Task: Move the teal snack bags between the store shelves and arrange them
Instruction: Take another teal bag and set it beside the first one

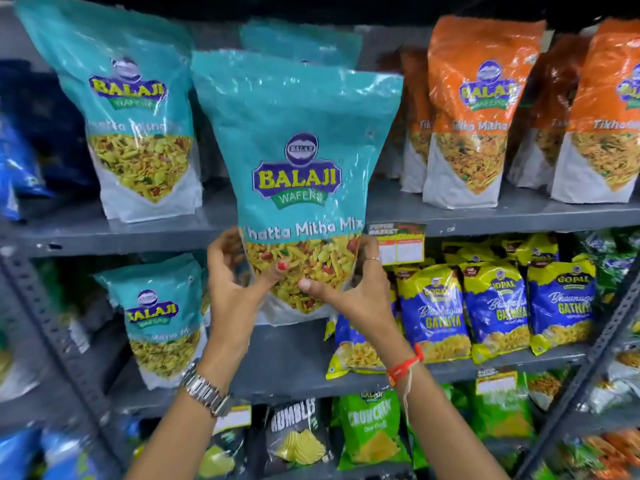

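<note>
A large teal Balaji snack bag [294, 140] is held upright in mid-air in front of the shelves. My left hand [235, 285] grips its lower left corner and my right hand [349, 289] grips its lower right, thumbs on the front. Another teal bag [128, 109] stands on the upper shelf [485, 216] at the left, and a third teal bag [301, 39] peeks out behind the held one. One more teal bag [162, 317] stands on the middle shelf [294, 358], lower left.
Orange Balaji bags [474, 112] fill the upper shelf's right side. Yellow-and-blue Gopal packets [495, 306] line the middle shelf on the right. Green and black snack packets [367, 431] sit on the shelf below. Blue bags [20, 168] stand at the far left. A price tag [398, 244] hangs off the upper shelf edge.
</note>
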